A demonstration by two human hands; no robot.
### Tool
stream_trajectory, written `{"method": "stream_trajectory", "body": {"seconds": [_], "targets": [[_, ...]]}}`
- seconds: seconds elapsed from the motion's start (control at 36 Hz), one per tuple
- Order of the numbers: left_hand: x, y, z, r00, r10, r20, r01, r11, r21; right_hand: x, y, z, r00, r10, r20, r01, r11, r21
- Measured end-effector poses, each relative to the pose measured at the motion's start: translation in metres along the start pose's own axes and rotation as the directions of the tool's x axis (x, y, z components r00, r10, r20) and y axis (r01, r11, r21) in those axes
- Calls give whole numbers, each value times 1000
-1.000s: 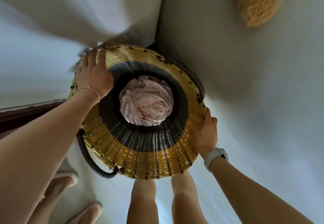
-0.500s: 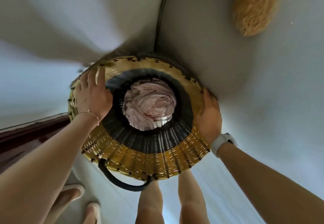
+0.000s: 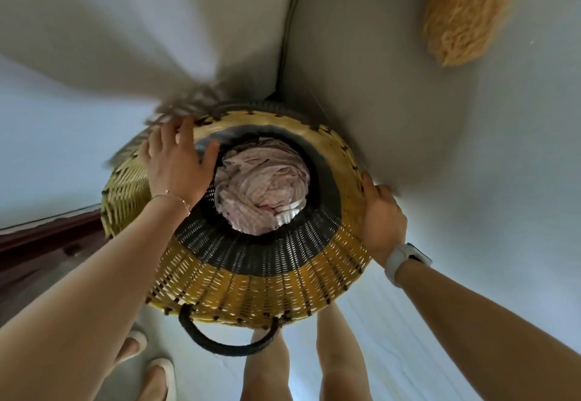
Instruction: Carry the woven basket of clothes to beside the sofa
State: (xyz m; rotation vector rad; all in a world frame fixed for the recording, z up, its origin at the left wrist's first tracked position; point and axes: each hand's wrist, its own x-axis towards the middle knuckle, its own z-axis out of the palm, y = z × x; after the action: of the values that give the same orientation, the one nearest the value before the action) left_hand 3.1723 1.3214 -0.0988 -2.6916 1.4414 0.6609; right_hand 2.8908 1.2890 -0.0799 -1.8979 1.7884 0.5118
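In the head view, the woven basket (image 3: 251, 278) is being held between two bare hands, low over the pale floor (image 3: 424, 331) and right against the grey sofa (image 3: 393, 92); whether its base is already resting on the floor cannot be told. The left hand (image 3: 176, 168) is being laid flat with fingers spread over the basket's upper shoulder, pressing rather than gripping. The right hand (image 3: 382, 215) is being curled around the opposite flank, wedged between basket and sofa fabric.

The placing is judged to be nearly done. It is best finished by lowering the basket evenly, both palms being kept opposite one another so the rounded body is not tipped, and the right-hand fingers being slid out upward before the wall is pushed against the upholstery.

The basket is bulbous, narrowing to a round mouth; its weave is being shown as ribbed yellow wicker with a black band around the neck, stiff and slightly glossy, likely slippery under a flat palm. A dark wrapped loop handle (image 3: 226, 342) is hanging at the near side, unused. Pale pink crumpled clothes (image 3: 261, 187) are being carried inside, soft and light-looking, filling the mouth. A shaggy tan cushion (image 3: 462, 14) is lying on the sofa, well apart.
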Motion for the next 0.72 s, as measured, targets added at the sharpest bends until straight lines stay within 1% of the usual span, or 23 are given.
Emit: {"method": "stream_trajectory", "body": {"seconds": [0.06,0.14,0.17,0.22,0.31,0.39,0.47,0.56,0.61,0.72], "targets": [[-10,-9,-1,995,-103,-13,103,995,-8,8,-9,-3,996,-72,-44,72,997,5],[-24,-23,-4,967,-253,-20,253,967,-21,23,-24,-7,976,-190,-107,190,982,-4],[-28,-27,-5,959,-282,-22,281,959,-25,29,-30,-9,970,-216,-115,217,976,-8],[-33,-32,-7,955,-293,-38,291,955,-57,39,-42,-12,956,-263,-129,264,965,-11],[-39,-27,-14,963,-244,-117,225,962,-157,47,-59,-16,950,-287,-126,286,958,-26],[-37,-17,-24,958,-166,-235,96,954,-284,51,-64,-15,970,-228,-85,223,972,-72],[-28,-9,-31,940,-43,-339,-73,944,-322,56,-62,-15,977,-209,-49,202,972,-118],[-18,-5,-38,911,38,-411,-198,914,-354,65,-62,-23,963,-266,-43,254,950,-179],[-15,-6,-42,902,31,-431,-209,904,-372,70,-66,-30,954,-300,-26,289,935,-205],[-21,-12,-46,900,-15,-435,-167,911,-378,77,-80,-38,934,-354,-44,339,919,-200]]}}
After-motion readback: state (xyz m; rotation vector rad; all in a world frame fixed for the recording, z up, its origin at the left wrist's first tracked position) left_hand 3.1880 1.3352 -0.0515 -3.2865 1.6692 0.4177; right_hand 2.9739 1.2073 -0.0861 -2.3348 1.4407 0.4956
